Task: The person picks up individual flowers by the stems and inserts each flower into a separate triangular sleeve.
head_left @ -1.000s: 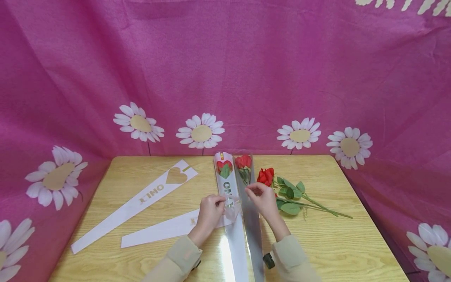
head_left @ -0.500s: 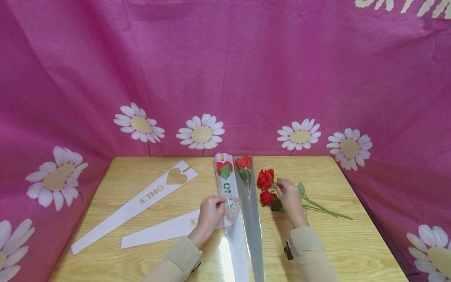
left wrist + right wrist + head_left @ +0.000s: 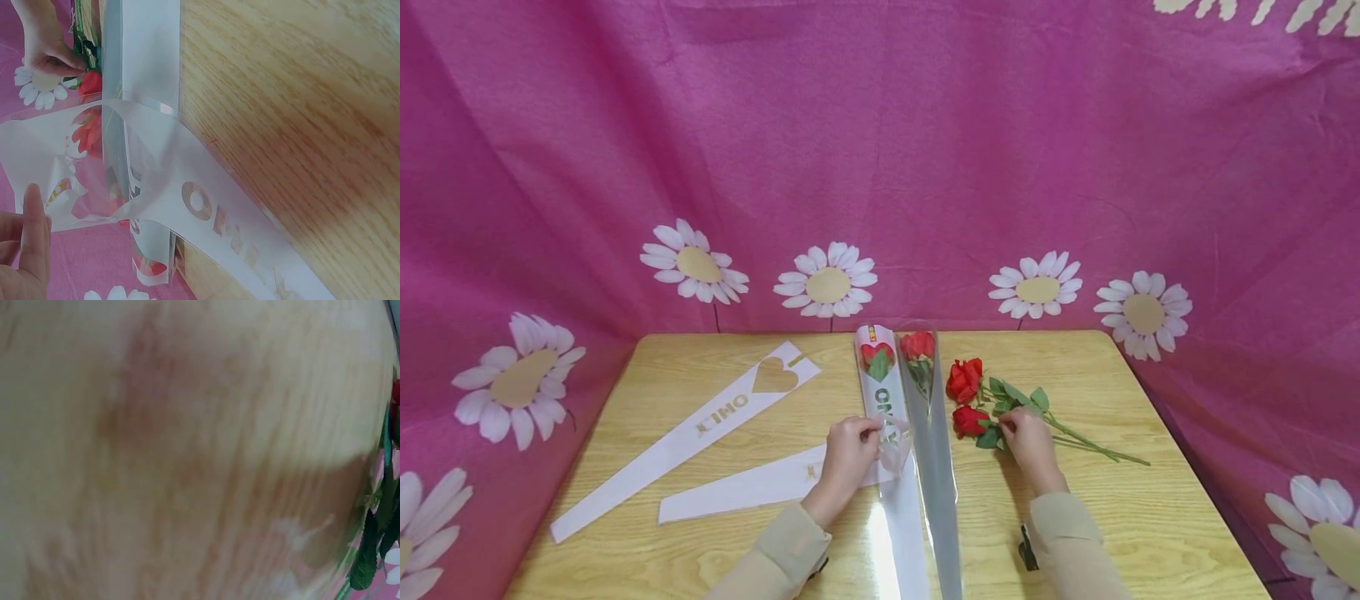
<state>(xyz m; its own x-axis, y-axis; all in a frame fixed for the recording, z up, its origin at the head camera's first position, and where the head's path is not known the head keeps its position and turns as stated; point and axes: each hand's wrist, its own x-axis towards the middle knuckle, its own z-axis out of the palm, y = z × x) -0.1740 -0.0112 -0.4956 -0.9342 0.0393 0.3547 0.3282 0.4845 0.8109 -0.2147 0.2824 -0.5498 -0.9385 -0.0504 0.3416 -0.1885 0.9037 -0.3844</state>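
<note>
My left hand (image 3: 848, 457) pinches the wide mouth of a white and clear flower sleeve (image 3: 187, 169), held raised so its mouth gapes in the left wrist view. The sleeve's narrow end (image 3: 730, 492) stretches left over the table. My right hand (image 3: 1032, 442) pinches the lower red rose (image 3: 970, 422) among its leaves, just behind the bloom; its fingertips show at the stem in the left wrist view. The other loose red rose (image 3: 964, 380) lies right above it. The right wrist view shows mostly blurred tabletop, with leaves (image 3: 369, 550) at its right edge.
Two sleeved roses lie side by side in the middle, one in a white sleeve (image 3: 904, 517), one in a clear grey-backed sleeve (image 3: 936, 483). Another flat white sleeve (image 3: 662, 458) lies at the left. A pink daisy-print cloth (image 3: 880, 167) hangs behind the wooden table (image 3: 1120, 533).
My right hand has moved right from above the grey-backed sleeve to the loose roses, then down to the lower rose. The left hand keeps its hold on the sleeve.
</note>
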